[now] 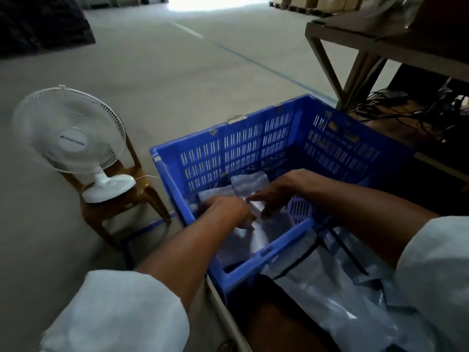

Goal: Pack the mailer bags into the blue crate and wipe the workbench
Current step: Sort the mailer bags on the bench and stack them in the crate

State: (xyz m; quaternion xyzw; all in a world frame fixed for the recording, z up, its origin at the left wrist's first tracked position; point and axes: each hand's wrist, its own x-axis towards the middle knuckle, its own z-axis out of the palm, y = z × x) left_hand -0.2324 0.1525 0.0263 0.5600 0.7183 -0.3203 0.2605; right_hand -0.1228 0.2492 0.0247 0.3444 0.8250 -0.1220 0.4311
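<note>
Two hands in blue crate (286, 243): left fingers (244, 222) curl round mailer bag (250, 182), right fingers (256, 198) straight, pressing it flat. Unpacked bags (337, 295) on table (284, 326) at 5 o'clock, outside crate, nearer right hand (279, 194).

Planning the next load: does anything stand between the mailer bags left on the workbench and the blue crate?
Nothing visible does. The mailer bags lie right beside the near wall of the blue crate; only its rim needs clearing. The left hand and right hand are inside, on packed bags.
</note>
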